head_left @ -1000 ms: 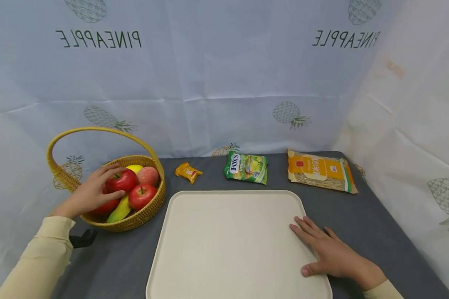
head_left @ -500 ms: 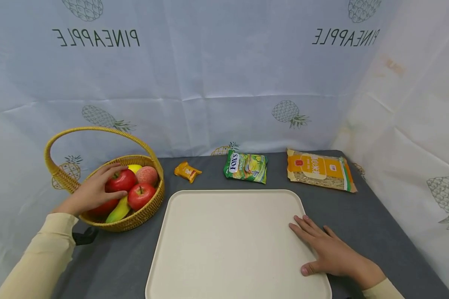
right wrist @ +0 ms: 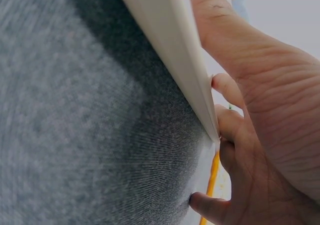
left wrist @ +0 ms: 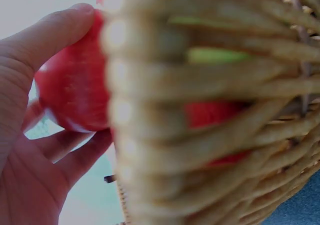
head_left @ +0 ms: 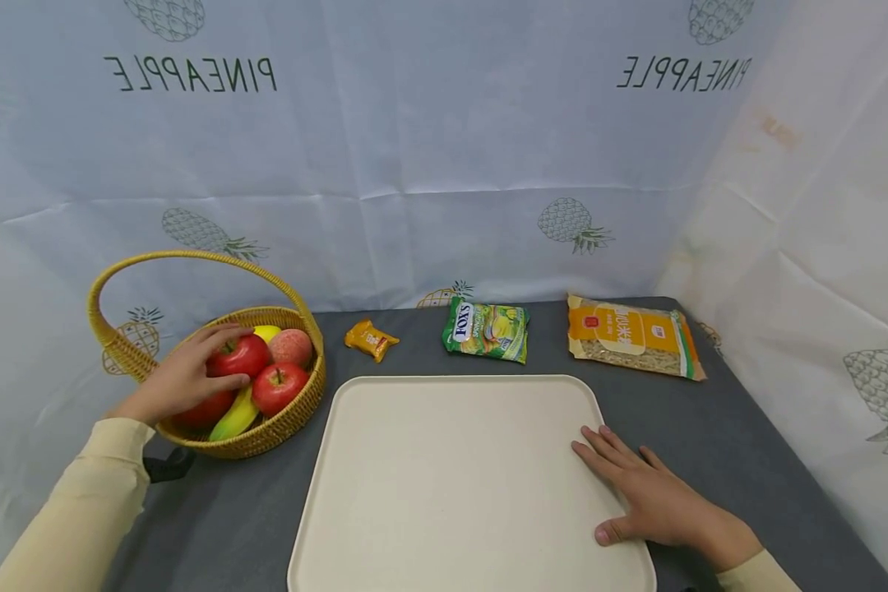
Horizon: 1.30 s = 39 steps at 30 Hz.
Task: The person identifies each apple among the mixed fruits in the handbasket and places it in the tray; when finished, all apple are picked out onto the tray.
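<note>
In the head view, a yellow wicker basket (head_left: 296, 419) full of fruit stands on the left. My left hand (head_left: 185, 370) reaches into it and grips a red apple (head_left: 246, 358), fingers over the far side and thumb on the near side. The left wrist view has the thumb (left wrist: 62, 30) and fingers around that apple (left wrist: 75, 85), with the basket's weave hiding part of it. My right hand (head_left: 654, 497) rests with spread fingers on the right edge of a cream tray (head_left: 459, 477). One fingertip (right wrist: 205, 205) reaches past the tray's rim toward the grey cloth.
Beside the gripped apple lie another red apple (head_left: 279, 389), a peach (head_left: 292, 349) and a banana (head_left: 234, 415). Behind the tray are a small orange packet (head_left: 371, 339), a green FOX'S bag (head_left: 487, 330) and an orange grain bag (head_left: 634, 337). The basket's tall handle (head_left: 200, 255) arches above the fruit.
The head view has shifted very slightly. Both hands stay where they were, the left at the apple and the right on the tray's edge.
</note>
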Available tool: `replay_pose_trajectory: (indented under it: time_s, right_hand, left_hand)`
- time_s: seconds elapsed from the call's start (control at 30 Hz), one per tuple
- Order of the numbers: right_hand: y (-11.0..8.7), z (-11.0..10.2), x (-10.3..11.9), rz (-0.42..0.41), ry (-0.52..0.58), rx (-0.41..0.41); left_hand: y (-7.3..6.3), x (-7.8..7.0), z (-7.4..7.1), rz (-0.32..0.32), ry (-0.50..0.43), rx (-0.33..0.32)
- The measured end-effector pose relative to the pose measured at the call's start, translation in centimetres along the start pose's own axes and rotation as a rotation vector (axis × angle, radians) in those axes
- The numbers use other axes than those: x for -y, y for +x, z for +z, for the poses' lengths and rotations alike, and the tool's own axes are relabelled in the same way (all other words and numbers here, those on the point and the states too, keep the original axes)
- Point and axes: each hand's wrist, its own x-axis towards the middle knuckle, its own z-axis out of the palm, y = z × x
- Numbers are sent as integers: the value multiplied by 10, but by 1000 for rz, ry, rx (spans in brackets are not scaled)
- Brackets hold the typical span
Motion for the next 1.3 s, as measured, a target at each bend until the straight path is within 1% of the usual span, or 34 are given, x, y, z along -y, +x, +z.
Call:
replay_pose_trajectory:
  time_s: [0.1,0.23,0.4,0.6,0.7,0.9,1.07,1.13,1.23,1.3]
  right_hand:
    - [0,0,0,3,0,3]
    - [0,0,-1,8,-3,4]
    - [0,1,-1,11,-10,1]
    - [0,1,-2,7,-10,-16]
    - [0,1,-2,7,-13,-17]
    - [1,1,-2,10,-3,-13]
    - [1,1,-2,14,-6,-13]
    - [1,2,-3,13,-6,-12]
    - [1,2,-3,10,-4,-13]
    - [1,2,-2,6,-1,-14]
  left_hand:
    - [0,-1,-2,7,-12,-7]
    - [-3,-7,-8,-1,-26,-37]
    - [-6,-22,-17,16,-20,-85]
    - [-6,-45,-26,71,2,-121]
    - [-5,-62,-29,112,9,-138]
    - [-4,-89,-30,284,45,-168]
    - [-3,-112,-28,395,17,-162]
    - [-4,-120,-24,433,3,-159]
    - [-6,-130,-13,474,-6,-149]
    - [-9,-135,-2,477,-37,-106]
